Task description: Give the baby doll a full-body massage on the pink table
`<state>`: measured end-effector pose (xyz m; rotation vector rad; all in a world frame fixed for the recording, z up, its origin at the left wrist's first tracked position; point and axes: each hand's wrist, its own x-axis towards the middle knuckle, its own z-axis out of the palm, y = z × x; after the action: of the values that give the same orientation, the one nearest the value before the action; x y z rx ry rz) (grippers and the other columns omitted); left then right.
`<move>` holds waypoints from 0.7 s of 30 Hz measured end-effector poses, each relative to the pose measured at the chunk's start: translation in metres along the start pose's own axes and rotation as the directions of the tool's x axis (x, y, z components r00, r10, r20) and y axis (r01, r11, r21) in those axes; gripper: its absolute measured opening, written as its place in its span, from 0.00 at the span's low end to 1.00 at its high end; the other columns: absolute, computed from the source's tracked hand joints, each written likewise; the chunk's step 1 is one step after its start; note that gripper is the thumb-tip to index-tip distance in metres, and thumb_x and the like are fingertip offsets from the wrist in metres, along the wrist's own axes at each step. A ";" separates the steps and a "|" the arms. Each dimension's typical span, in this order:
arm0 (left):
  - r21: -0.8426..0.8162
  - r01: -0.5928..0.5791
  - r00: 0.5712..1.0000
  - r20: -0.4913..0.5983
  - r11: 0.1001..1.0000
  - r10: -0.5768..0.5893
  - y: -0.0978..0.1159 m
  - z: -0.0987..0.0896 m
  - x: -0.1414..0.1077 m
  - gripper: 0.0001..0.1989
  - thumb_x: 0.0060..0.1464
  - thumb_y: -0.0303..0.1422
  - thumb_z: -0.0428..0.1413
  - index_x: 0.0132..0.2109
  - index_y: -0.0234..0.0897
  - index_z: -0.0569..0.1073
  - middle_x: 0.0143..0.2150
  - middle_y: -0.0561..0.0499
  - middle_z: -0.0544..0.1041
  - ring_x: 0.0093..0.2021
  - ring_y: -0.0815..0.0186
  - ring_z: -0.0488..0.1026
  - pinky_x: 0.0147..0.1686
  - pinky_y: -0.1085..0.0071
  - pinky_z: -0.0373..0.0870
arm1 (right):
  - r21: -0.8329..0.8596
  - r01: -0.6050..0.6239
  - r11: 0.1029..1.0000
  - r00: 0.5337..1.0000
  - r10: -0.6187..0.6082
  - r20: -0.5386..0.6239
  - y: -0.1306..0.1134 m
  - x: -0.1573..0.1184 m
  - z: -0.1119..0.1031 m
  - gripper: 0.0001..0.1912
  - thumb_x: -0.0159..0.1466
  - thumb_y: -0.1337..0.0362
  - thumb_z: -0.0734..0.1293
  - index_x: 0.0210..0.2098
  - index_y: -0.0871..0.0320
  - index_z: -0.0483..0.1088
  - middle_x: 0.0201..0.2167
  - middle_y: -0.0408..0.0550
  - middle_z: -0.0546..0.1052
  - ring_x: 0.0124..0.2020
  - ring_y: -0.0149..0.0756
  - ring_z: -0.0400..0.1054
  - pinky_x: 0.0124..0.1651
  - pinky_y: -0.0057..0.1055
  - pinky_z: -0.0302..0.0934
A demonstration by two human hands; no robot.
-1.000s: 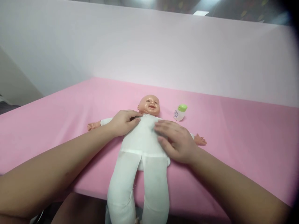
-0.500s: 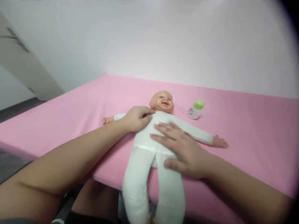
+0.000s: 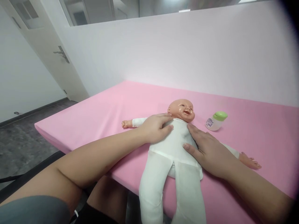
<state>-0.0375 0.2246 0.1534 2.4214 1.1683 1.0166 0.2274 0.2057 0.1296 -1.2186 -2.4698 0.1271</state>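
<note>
A baby doll point(image 3: 176, 140) with a white cloth body lies on its back on the pink-covered table point(image 3: 105, 109), its legs reaching over the near edge. My left hand point(image 3: 158, 127) rests open on the doll's shoulder and upper chest, thumb apart from the fingers. On the other side of the chest lies my right hand point(image 3: 207, 149), also open, its thumb on the torso and its fingers near the doll's shoulder. Both hands touch the doll without gripping it. A small clear bottle with a green cap point(image 3: 216, 120) leans beside the doll's head.
Behind the table stands a white wall point(image 3: 187, 56) with glass panes above it. At the far left is a door point(image 3: 53, 46) with a metal handle. My legs are below the table's near edge.
My right hand has moved from the middle of the doll's torso up and outward to the side of its chest. My left hand stays at the shoulder. The view has shifted up and left.
</note>
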 end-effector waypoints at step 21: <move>-0.068 -0.167 0.945 0.275 0.984 0.180 0.011 0.007 0.001 0.23 0.70 0.37 0.49 0.69 0.41 0.69 0.71 0.45 0.66 0.73 0.57 0.60 0.73 0.54 0.55 | 0.019 -0.271 0.962 0.957 0.268 0.115 -0.005 0.005 -0.023 0.22 0.75 0.47 0.53 0.47 0.51 0.73 0.43 0.49 0.82 0.43 0.48 0.76 0.38 0.36 0.59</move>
<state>-0.0266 0.2186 0.1544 2.5639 0.8419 0.7026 0.2298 0.2044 0.1530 -1.5678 -2.3682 0.3179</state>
